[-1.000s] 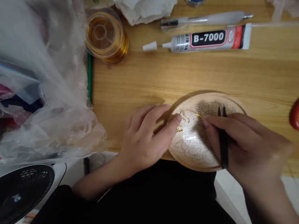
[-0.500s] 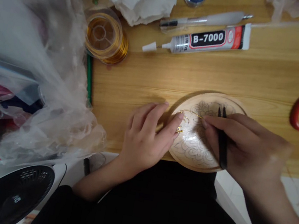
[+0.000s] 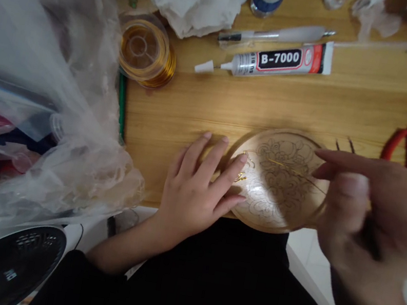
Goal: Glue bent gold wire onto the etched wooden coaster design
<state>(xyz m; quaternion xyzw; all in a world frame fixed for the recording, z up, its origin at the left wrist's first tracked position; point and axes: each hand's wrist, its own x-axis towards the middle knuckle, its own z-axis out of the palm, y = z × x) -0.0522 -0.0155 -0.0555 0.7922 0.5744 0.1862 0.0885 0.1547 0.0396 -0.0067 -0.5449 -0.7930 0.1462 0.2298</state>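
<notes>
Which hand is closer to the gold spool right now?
Left. The left hand is below and right of the gold spool in view, fingers at the round board's left side; the right hand is much farther right, by the board's right edge.

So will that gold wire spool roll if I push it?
Probably not: the spool seems to stand on its flat end, so it may just slide. Tipped onto its round side, it could roll. Its clear plastic rim might feel slippery.
</notes>
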